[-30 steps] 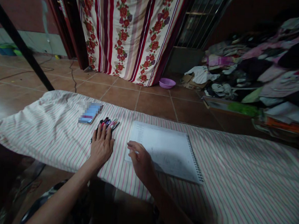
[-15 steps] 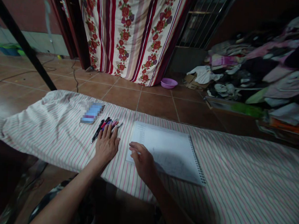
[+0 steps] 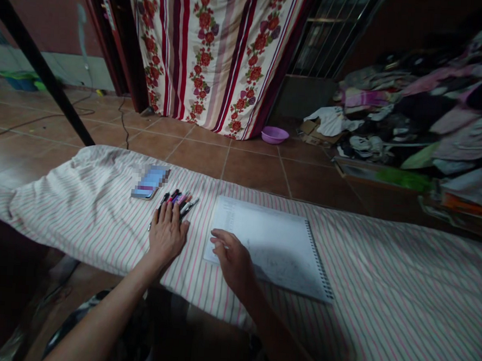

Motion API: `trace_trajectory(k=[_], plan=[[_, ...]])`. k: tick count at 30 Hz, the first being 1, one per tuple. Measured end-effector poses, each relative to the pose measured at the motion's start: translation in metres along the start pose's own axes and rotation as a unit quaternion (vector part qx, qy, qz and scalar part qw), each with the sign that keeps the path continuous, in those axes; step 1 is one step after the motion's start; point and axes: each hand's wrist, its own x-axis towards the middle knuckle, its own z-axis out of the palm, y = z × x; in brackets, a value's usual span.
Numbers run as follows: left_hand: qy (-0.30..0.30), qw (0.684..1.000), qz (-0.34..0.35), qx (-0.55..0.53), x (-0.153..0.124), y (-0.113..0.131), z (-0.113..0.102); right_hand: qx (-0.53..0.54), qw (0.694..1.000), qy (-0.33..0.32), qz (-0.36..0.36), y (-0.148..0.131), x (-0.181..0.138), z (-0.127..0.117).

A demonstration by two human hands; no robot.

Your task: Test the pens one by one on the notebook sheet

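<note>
My left hand (image 3: 168, 235) lies flat, fingers stretched out over the lower ends of several pens (image 3: 178, 199). The pens are bunched side by side, and the fingers hide part of them. Resting on the left part of an open spiral notebook (image 3: 272, 234) is my right hand (image 3: 233, 256), its fingers loosely curved and apart with nothing visible in them. Faint marks show on the notebook's page, and its wire binding runs down the right side. A phone (image 3: 150, 181), its screen lit and blurred out, lies beyond the pens to the left.
A striped cloth (image 3: 398, 288) covers the low surface under everything. Beyond it are a tiled floor (image 3: 250, 165), a purple basin (image 3: 274, 135) and a floral curtain (image 3: 228, 54). Heaped clothes (image 3: 421, 104) fill the right back. A black pole (image 3: 39, 62) slants at the left.
My left hand has shifted slightly left across the pens, uncovering more of the right-hand ones. My right hand stays on the notebook. The whole view has moved a little.
</note>
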Motion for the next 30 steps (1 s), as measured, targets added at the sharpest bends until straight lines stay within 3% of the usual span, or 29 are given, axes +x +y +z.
trace_trajectory(k=[3, 11, 17, 24, 30], plan=[[-0.01, 1.0, 0.016, -0.002, -0.003, 0.003, 0.002, -0.002, 1.0, -0.004, -0.002, 0.003, 0.0, 0.0], [-0.005, 0.999, -0.041, 0.002, 0.003, -0.006, -0.001, -0.001, 1.0, 0.005, 0.001, 0.009, -0.001, 0.001], [-0.023, 1.0, 0.015, 0.004, -0.002, -0.005, 0.0, -0.011, 1.0, -0.001, 0.0, 0.006, -0.001, 0.001], [-0.013, 1.0, 0.022, -0.002, -0.002, -0.01, 0.001, 0.001, 1.0, 0.005, 0.002, 0.007, 0.0, 0.0], [-0.018, 0.999, 0.049, -0.008, -0.007, 0.001, 0.001, -0.008, 1.0, 0.003, 0.002, 0.008, 0.0, 0.001]])
